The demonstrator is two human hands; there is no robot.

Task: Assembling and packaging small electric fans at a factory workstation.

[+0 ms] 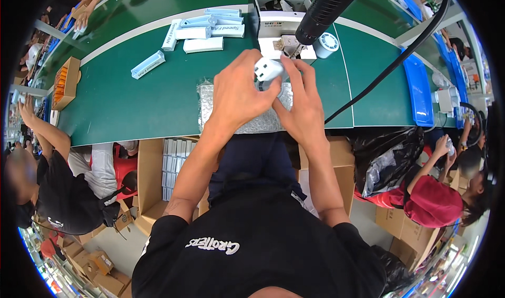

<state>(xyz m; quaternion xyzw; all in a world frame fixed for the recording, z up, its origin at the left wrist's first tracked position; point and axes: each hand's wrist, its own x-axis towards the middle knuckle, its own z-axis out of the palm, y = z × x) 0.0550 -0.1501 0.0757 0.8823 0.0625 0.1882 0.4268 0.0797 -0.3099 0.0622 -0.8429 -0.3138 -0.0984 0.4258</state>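
In front of the silver machine, my two hands meet around a white plastic part (267, 69) with small square openings in its near end. My left hand (235, 90) is closed on it from the left, the thumb reaching across below. From the right, the bent fingers and thumb of my right hand (302, 104) close on the same part; its far side is hidden by the fingers. Beneath my hands lies a sheet of bubble wrap (255, 123). A black electric screwdriver (321, 19) hangs just beyond my right hand, its tip close to the machine's front.
Beyond my hands stands the silver screw feeder (281, 19), with a round white fan part (326, 44) beside it. Several pale-blue casing pieces (203, 45) lie at left, near a carton of orange items (66, 85). A black cable (392, 74) arcs right toward a blue tray (418, 90). Co-workers sit either side.
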